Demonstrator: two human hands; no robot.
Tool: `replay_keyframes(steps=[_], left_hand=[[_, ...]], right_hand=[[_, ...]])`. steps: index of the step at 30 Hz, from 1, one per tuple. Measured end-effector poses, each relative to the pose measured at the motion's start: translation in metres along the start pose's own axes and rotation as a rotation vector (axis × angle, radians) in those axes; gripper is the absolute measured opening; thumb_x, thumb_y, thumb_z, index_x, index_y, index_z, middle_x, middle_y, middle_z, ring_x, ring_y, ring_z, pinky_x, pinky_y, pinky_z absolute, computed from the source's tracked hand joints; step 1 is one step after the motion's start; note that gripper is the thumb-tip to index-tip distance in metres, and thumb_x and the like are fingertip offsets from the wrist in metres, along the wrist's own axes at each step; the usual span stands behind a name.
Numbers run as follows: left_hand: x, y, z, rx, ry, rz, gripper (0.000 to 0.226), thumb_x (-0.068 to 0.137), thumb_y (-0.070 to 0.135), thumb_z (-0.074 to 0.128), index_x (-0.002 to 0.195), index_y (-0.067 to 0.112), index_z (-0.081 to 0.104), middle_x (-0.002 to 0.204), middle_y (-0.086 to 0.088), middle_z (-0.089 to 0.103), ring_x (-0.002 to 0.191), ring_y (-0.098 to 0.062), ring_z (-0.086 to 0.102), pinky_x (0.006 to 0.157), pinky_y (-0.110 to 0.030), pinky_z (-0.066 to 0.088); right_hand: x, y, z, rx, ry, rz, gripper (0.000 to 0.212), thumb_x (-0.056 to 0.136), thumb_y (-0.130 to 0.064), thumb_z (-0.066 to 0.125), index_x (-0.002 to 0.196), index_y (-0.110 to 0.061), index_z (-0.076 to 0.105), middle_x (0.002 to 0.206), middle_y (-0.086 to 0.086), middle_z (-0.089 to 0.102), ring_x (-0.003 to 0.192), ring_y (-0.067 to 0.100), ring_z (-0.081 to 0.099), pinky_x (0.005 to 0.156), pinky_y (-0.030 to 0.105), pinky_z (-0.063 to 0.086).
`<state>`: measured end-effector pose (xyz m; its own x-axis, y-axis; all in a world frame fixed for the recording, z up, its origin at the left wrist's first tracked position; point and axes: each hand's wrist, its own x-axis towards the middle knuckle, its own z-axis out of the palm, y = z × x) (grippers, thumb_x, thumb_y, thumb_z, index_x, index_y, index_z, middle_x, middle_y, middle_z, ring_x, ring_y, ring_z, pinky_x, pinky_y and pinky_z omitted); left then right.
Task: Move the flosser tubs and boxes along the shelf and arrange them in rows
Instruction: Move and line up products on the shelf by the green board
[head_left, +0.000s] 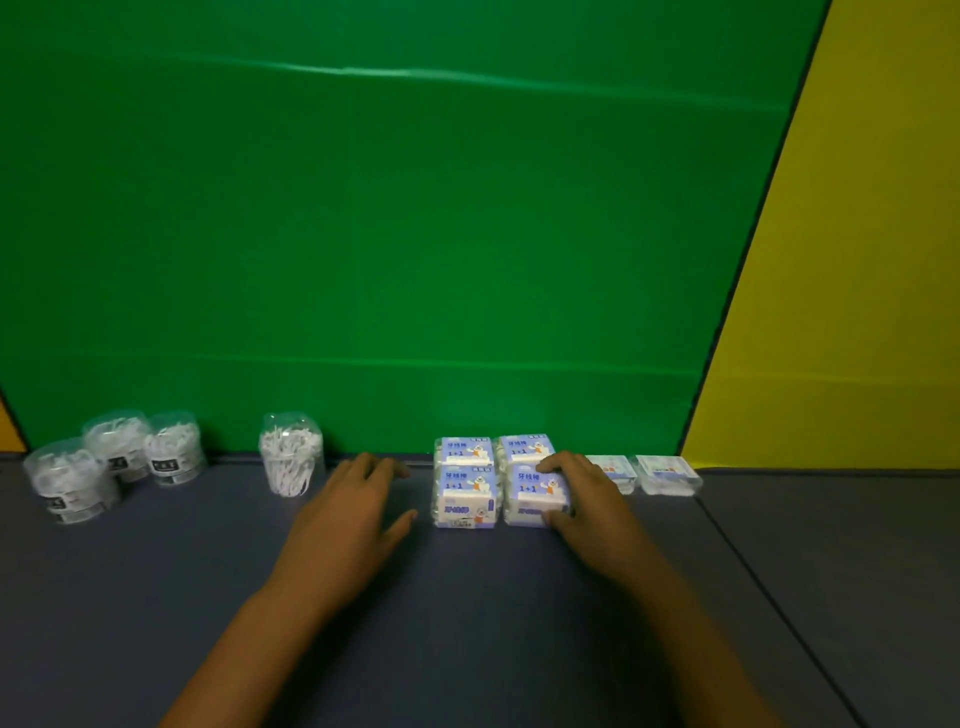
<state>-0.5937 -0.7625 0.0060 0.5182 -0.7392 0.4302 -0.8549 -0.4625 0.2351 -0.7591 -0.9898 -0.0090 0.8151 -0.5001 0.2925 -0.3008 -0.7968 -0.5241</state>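
**Right hand grips a flosser box in a two-by-two block on the shelf**

A dark blue-grey shelf (156, 597) runs across the lower part of the view, backed by a green panel (389, 234) with a yellow panel (857, 312) to the right.

Four blue-and-white flosser boxes sit just right of centre, packed touching in two rows of two. The right hand (587, 499) grips the front right box (535, 499): fingers curl over its top far edge, and the thumb presses its near right corner. The box lies under and left of the palm, label up, its long axis running from the viewer toward the back panel. Beside it is the front left box (464, 496); behind them stand the back left box (465, 451) and back right box (524, 448), against the green panel.

The left hand (353, 514) rests flat on the shelf, fingers relaxed and spread, holding nothing, between the boxes and a lone clear flosser tub (291, 457) standing upright.

Three more clear tubs (119, 457) cluster at far left. Two flat clear packs (644, 474) lie right of the boxes.
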Motion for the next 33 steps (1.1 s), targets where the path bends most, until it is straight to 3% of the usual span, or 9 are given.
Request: replay_keyframes(steps=[2,5,8,15,21,33], left_hand=[[-0.001,0.0,0.0,0.0,-0.003,-0.018,0.042,0.087,0.045,0.061,0.124,0.028,0.051,0.124,0.005,0.051,0.113,-0.016,0.049,0.083,-0.03,0.047],[-0.003,-0.002,0.001,0.006,-0.018,-0.046,0.043,0.087,0.045,0.06,0.125,0.029,0.051,0.126,0.006,0.05,0.114,-0.015,0.049,0.082,-0.03,0.047],[-0.006,-0.001,0.002,0.029,-0.04,-0.066,0.043,0.087,0.046,0.059,0.126,0.03,0.049,0.127,0.008,0.048,0.116,-0.014,0.047,0.082,-0.029,0.048],[-0.015,-0.004,-0.016,0.043,-0.018,-0.093,0.045,0.087,0.045,0.061,0.127,0.029,0.05,0.127,0.005,0.05,0.113,-0.017,0.052,0.077,-0.033,0.052],[-0.043,-0.032,-0.056,0.062,0.055,-0.15,0.042,0.088,0.044,0.059,0.126,0.028,0.048,0.125,0.002,0.053,0.108,-0.02,0.055,0.077,-0.034,0.051],[-0.172,-0.142,-0.163,0.175,0.159,-0.36,0.058,0.088,0.049,0.057,0.137,0.021,0.043,0.128,-0.006,0.054,0.113,-0.026,0.055,0.083,-0.038,0.051]], right_hand=[[0.001,0.003,0.003,0.015,0.001,-0.013,0.044,0.087,-0.01,0.07,0.123,-0.026,0.052,0.133,-0.004,0.051,0.114,0.009,0.047,0.09,0.02,0.034],[0.003,0.008,0.005,-0.02,-0.009,-0.042,0.046,0.089,-0.012,0.068,0.13,-0.024,0.052,0.139,-0.003,0.047,0.128,0.013,0.043,0.101,0.017,0.027],[0.005,0.008,0.006,-0.089,-0.015,-0.059,0.047,0.091,-0.014,0.065,0.134,-0.024,0.05,0.141,-0.004,0.043,0.131,0.012,0.037,0.1,0.016,0.024],[-0.001,-0.021,0.006,-0.193,0.087,-0.092,0.048,0.092,-0.026,0.061,0.137,-0.02,0.046,0.138,-0.001,0.046,0.128,0.018,0.042,0.105,0.033,0.038],[-0.001,-0.084,0.01,-0.286,0.117,-0.173,0.046,0.094,-0.041,0.053,0.135,-0.025,0.042,0.131,-0.004,0.047,0.12,0.017,0.045,0.097,0.033,0.042],[-0.031,-0.258,0.085,-0.285,0.025,-0.377,0.06,0.095,-0.06,0.042,0.141,-0.022,0.038,0.141,-0.002,0.043,0.129,0.02,0.041,0.102,0.035,0.041]])
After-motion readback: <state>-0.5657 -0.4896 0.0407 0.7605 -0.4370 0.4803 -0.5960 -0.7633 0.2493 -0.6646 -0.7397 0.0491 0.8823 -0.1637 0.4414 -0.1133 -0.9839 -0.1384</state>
